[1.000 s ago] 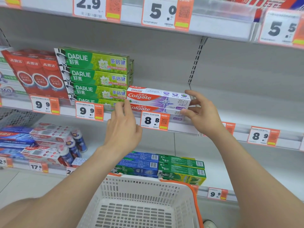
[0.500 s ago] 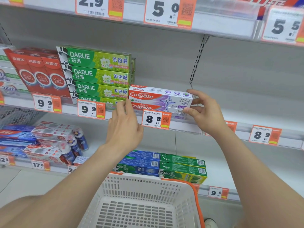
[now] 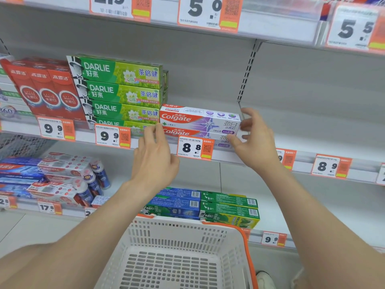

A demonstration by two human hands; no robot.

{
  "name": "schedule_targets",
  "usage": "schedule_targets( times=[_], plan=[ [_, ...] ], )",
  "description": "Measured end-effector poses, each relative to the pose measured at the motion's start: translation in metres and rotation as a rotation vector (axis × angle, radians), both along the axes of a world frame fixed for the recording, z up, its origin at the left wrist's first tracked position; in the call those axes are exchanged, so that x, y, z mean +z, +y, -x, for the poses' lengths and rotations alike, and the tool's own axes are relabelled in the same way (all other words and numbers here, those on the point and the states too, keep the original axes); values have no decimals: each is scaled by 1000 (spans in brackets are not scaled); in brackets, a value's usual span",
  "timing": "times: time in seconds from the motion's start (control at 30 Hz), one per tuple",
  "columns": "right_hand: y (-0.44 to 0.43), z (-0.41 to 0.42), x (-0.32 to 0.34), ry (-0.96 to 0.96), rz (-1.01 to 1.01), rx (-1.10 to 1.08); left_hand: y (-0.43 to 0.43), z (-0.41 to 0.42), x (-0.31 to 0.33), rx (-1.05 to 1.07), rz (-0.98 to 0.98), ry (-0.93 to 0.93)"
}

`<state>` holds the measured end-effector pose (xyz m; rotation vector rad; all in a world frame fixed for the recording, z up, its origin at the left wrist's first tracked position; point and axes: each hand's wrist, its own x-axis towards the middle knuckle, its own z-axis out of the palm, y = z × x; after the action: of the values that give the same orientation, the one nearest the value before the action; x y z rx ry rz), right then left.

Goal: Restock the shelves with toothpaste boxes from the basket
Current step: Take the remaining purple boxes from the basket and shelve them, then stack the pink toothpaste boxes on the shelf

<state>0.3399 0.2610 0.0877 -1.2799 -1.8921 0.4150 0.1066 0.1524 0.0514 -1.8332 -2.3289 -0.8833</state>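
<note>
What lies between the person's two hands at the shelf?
Two stacked Colgate boxes lie between the left hand and the right hand, as the head view shows.

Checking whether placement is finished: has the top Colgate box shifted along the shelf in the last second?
No. The top Colgate box sits above the 8.8 price tag just as before, overhanging it further on the right side.

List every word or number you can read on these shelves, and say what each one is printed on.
"DARLIE": green boxes
"Colgate": white and purple boxes
"8 8": middle tag below them
"9 9": left tag under the green boxes
"5 0": top-shelf tag
"8 9": right tag
"WHITE": red boxes
Small print on the tags: too small to read.
</note>
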Motion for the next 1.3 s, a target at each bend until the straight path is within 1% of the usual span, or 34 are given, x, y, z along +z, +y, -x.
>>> schedule_targets(
  times=[0.07,0.1,0.13,0.17,0.2,0.23,0.3,0.37,0.43,0.5,0.57,0.63,0.7,0.77,0.87,0.93,1.0,1.2,1.27,1.3],
  plan=[
    [-17,7,3,48,-188,-40,-6,-2,-3,-5,-8,34],
    [-29,12,6,76,-226,-32,-11,-5,-5,-26,-8,57],
    [-44,16,8,66,-199,-11,-17,-8,-9,-63,2,84],
    [-57,20,6,5,-106,20,-24,-12,-13,-113,37,107],
    [-72,22,-1,-111,43,74,-32,-17,-19,-164,105,120],
    [-86,23,-13,-272,190,134,-40,-21,-25,-209,197,125],
    [-113,23,-43,-593,379,226,-58,-30,-38,-272,399,156],
    [-135,18,-77,-827,549,245,-76,-37,-53,-341,556,251],
    [-148,2,-118,-980,740,215,-94,-45,-68,-414,641,336],
    [-159,-22,-156,-1102,893,96,-111,-52,-84,-478,720,421],
    [-164,-40,-189,-1157,969,-1,-130,-59,-101,-521,805,483],
    [-169,-47,-215,-1234,992,30,-149,-62,-117,-535,885,498],
    [-172,-42,-228,-1228,932,25,-165,-58,-127,-532,941,505],
    [-176,-32,-237,-1229,873,-33,-180,-49,-132,-512,993,504],
    [-189,-9,-240,-1096,795,-134,-198,-33,-135,-460,1046,491],
    [-197,13,-242,-980,753,-160,-212,-20,-136,-420,1064,484],
    [-200,39,-245,-928,735,-156,-225,-5,-138,-383,1100,443],
    [-210,121,-237,-843,642,137,-250,47,-137,-312,1174,310],
    [-218,150,-243,-724,636,221,-249,64,-139,-271,1180,290],
    [-223,166,-250,-645,670,257,-249,73,-139,-245,1177,277]
  ],
)
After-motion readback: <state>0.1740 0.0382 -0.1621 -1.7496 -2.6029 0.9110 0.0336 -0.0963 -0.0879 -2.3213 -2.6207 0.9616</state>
